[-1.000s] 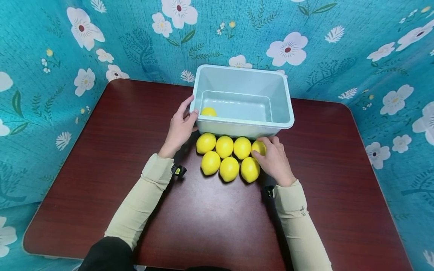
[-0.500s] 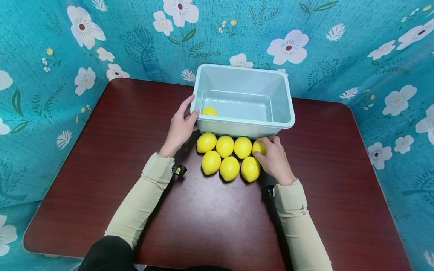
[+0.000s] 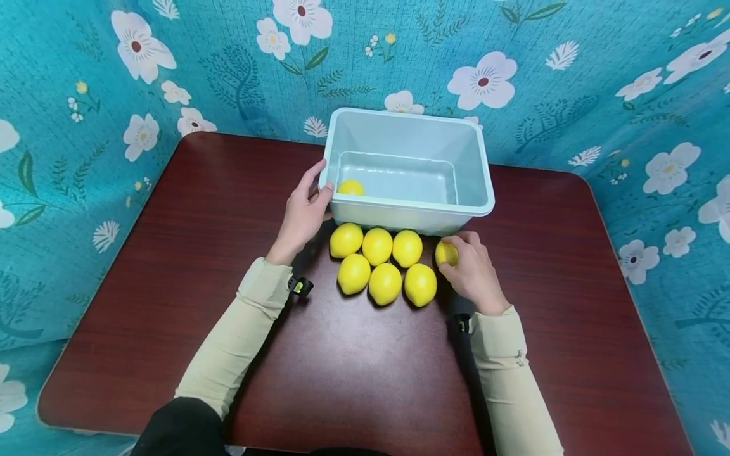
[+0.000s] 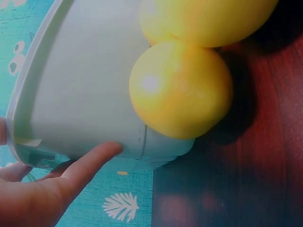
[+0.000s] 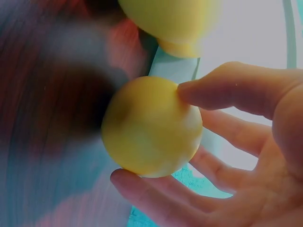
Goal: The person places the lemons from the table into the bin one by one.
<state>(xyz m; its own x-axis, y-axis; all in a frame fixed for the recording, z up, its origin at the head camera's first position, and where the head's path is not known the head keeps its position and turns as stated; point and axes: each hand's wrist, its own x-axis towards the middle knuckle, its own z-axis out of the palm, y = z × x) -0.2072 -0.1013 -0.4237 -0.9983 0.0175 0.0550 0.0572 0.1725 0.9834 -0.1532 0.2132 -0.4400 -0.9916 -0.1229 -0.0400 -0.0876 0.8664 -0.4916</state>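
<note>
My left hand (image 3: 303,215) grips the left front corner of a pale blue plastic bin (image 3: 410,209), thumb over the rim and fingers along the side. Inside the bin, one yellow lemon (image 3: 350,187) lies at the left front. My right hand (image 3: 472,269) holds another lemon (image 5: 151,127) between thumb and fingers, just right of the others in front of the bin. Two rows of three lemons (image 3: 385,284) sit on the table before the bin's front wall. In the left wrist view, a lemon (image 4: 182,90) stands close by that wall.
The dark red-brown table (image 3: 365,380) has rounded far corners. A turquoise flowered cloth (image 3: 228,69) hangs behind it and at both sides, close behind the bin. A black wrist device (image 3: 300,287) is strapped at the left cuff.
My right hand has shifted a little to the right with its lemon, leaving a gap beside the back row. The left hand and bin have stayed in place.
</note>
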